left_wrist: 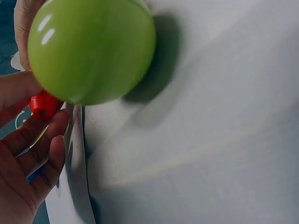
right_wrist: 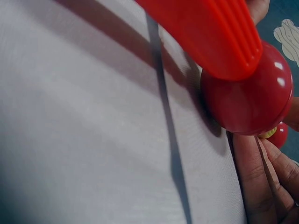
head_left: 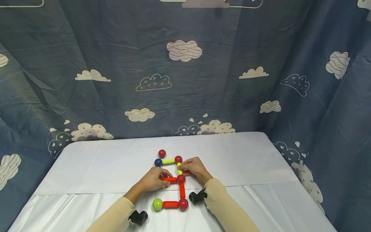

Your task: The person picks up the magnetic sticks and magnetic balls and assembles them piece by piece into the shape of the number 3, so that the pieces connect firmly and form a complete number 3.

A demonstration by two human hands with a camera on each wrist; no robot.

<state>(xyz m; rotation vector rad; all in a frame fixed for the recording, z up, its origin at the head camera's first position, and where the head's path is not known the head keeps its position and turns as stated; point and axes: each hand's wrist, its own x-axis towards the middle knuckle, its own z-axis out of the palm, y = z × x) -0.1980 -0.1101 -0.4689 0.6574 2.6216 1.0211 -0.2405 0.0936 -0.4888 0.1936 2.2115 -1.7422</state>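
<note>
My left hand (head_left: pixel 153 179) pinches a red rod (head_left: pixel 171 180) whose right end meets the middle red ball (head_left: pixel 181 179). On the other side, my right hand (head_left: pixel 197 169) grips a yellow rod (head_left: pixel 179 168) between that ball and the upper red ball (head_left: pixel 178 159). Another yellow rod (head_left: pixel 168 161) joins the upper ball to a blue ball (head_left: pixel 158 162). Below, a red rod (head_left: pixel 182 190) runs down to the lower red ball (head_left: pixel 183 204). From there a red rod (head_left: pixel 170 204) reaches left to a green ball (head_left: pixel 157 204), which looms large in the left wrist view.
A loose red ball (head_left: pixel 162 153) lies behind the blue one on the white-covered table (head_left: pixel 232 154). Dark blue cloud-patterned curtains (head_left: pixel 116 64) hang behind and at both sides. Black wrist cameras (head_left: pixel 138 217) sit on both wrists.
</note>
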